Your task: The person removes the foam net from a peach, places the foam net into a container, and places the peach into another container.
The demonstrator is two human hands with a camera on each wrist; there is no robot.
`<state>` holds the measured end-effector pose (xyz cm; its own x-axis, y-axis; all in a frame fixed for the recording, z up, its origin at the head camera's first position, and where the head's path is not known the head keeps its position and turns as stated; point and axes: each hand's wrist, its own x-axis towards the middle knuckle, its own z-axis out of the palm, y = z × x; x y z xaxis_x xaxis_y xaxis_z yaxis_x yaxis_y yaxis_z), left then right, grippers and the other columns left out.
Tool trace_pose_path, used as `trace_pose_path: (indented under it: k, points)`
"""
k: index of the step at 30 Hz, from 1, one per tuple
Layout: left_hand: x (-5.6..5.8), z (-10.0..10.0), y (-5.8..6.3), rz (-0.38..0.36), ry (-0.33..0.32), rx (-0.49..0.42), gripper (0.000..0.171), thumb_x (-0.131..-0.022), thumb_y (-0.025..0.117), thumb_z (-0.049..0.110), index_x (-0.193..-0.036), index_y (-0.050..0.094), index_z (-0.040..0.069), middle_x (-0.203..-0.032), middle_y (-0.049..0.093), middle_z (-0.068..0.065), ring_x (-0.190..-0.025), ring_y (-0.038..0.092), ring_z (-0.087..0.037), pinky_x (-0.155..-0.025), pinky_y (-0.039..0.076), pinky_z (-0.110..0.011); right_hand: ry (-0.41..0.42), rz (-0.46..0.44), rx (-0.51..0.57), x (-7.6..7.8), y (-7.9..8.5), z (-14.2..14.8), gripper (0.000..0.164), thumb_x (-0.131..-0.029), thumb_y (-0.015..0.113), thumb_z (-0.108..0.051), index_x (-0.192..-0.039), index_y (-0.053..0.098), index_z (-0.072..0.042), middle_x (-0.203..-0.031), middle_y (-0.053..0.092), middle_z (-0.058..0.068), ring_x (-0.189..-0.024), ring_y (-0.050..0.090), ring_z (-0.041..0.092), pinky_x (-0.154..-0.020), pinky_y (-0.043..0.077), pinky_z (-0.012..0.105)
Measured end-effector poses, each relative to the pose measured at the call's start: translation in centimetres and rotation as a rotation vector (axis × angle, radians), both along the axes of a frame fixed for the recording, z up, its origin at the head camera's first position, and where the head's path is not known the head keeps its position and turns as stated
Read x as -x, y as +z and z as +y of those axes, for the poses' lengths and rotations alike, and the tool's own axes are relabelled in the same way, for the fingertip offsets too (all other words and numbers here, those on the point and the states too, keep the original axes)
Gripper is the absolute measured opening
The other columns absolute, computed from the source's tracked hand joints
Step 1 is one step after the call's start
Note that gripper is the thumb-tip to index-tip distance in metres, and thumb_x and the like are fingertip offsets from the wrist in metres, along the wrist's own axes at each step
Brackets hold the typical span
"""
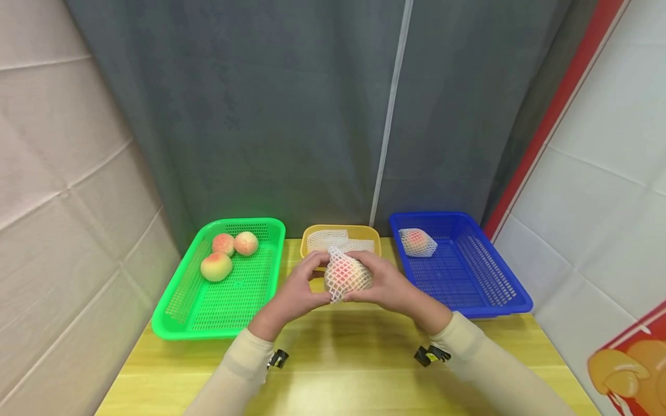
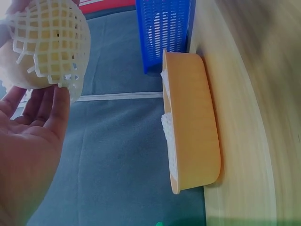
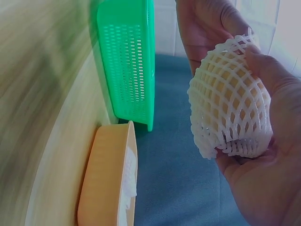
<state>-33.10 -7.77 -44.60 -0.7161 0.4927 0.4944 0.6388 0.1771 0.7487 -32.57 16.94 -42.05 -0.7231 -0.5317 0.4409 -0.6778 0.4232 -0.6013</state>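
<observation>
Both hands hold a peach (image 1: 350,277) in a white foam net sleeve (image 3: 230,94), raised over the wooden table in front of the small yellow basket. My left hand (image 1: 298,290) grips its left side, with fingertips against the lower edge of the net in the left wrist view. On the other side, my right hand (image 1: 384,283) has its thumb and fingers around the netted fruit. The sleeve gathers to a point at the top in the head view. Part of the peach's skin (image 2: 14,66) shows bare beside the net in the left wrist view.
A green basket (image 1: 278,271) at the left holds three bare peaches (image 1: 216,267). Folded net sleeves (image 1: 326,239) lie in the yellow basket (image 1: 372,233) behind the hands. At the right, a blue basket (image 1: 442,283) contains one netted peach (image 1: 416,241). A grey curtain (image 1: 260,115) hangs behind.
</observation>
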Motion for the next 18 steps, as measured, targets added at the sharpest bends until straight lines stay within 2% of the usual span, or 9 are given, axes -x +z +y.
trace_pose_path:
  k: [10,13,18]
  points:
    - [-0.4,0.5,0.3,-0.04,0.009,0.007,0.072,-0.075,0.081,-0.003,-0.139,0.052,0.012,-0.136,0.054,-0.004,-0.124,0.055,-0.026,-0.103,0.05,-0.041,0.0,-0.015,0.012,0.1,-0.2,-0.2,0.086,-0.071,0.092,-0.041,-0.142,0.053,-0.015,-0.134,0.06,-0.001,-0.113,0.061,0.014,-0.093,0.053,0.035]
    - [-1.2,0.7,1.2,-0.052,0.015,0.012,0.072,-0.075,0.08,-0.006,-0.139,0.052,0.006,-0.135,0.055,-0.008,-0.123,0.056,-0.026,-0.103,0.049,-0.039,0.001,-0.032,0.013,0.1,-0.2,-0.2,0.085,-0.071,0.092,-0.042,-0.142,0.053,-0.016,-0.134,0.06,-0.002,-0.113,0.061,0.013,-0.093,0.053,0.034]
    - [-0.8,0.6,0.9,-0.043,0.005,0.014,0.07,-0.076,0.08,0.0,-0.139,0.053,0.015,-0.134,0.055,0.0,-0.121,0.056,-0.02,-0.102,0.05,-0.041,0.006,-0.045,0.024,0.2,-0.3,-0.2,0.085,-0.071,0.091,-0.044,-0.142,0.053,-0.018,-0.133,0.06,-0.004,-0.114,0.061,0.013,-0.094,0.053,0.034]
